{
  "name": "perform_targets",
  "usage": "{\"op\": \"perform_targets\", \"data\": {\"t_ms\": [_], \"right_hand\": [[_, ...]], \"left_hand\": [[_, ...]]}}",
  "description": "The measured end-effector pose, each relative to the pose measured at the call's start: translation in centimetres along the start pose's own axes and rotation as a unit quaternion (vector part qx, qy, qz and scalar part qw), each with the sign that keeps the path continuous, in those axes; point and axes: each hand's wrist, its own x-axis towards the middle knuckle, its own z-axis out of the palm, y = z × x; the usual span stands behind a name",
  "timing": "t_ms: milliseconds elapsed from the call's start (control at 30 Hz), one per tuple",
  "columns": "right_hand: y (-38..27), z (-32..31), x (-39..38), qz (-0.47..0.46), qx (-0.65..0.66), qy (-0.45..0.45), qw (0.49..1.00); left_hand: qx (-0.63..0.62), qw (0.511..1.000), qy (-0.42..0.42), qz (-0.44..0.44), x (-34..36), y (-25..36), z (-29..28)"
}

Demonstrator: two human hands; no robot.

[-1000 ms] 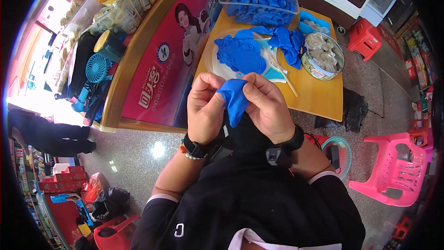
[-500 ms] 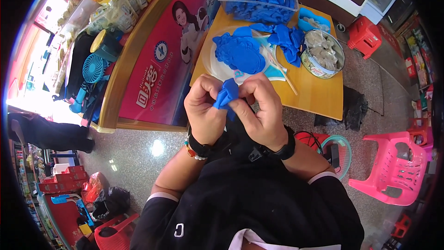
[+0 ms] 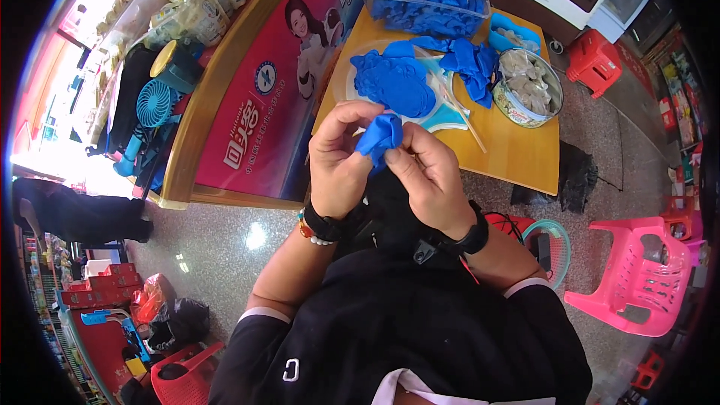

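Observation:
Between my two hands is a small, soft blue piece [image 3: 382, 133], bunched and folded over itself; whether it is cloth or rubber I cannot tell. My left hand [image 3: 336, 169] pinches its left side between thumb and fingers. The thumb and curled fingers of my right hand [image 3: 433, 189] grip its lower right side. Just beyond my hands, a stack of flat blue pieces [image 3: 394, 79] lies on a round, pale, see-through tray or lid [image 3: 349, 97] on the wooden table [image 3: 517, 157]. To its right sits a loose blue heap [image 3: 474, 67].
A clear plastic bin [image 3: 486, 11] full of blue pieces stands at the table's back. Near the right edge are a blue basket [image 3: 525, 30], a round tin [image 3: 525, 114] with greyish contents and a thin stick [image 3: 469, 126]. A counter [image 3: 180, 180] borders the left; a pink chair [image 3: 637, 274] stands right.
My fingers have shifted on the blue piece, and it has turned and now shows a rounder, folded shape. My right hand has dropped slightly. The whole view has moved a little.

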Motion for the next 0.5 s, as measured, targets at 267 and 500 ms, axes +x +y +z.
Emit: {"op": "perform_targets", "data": {"t_ms": [267, 500], "right_hand": [[-1.0, 0.3, -0.8, -0.083, -0.066, -0.086, 0.991], [-0.6, 0.1, -0.7, 0.005, -0.008, -0.066, 0.998]], "left_hand": [[-0.108, 0.987, 0.068, -0.093, -1.2, 1.0, 0.8], [0.005, 0.996, 0.041, -0.076, -1.1, 2.4, 0.9]]}}
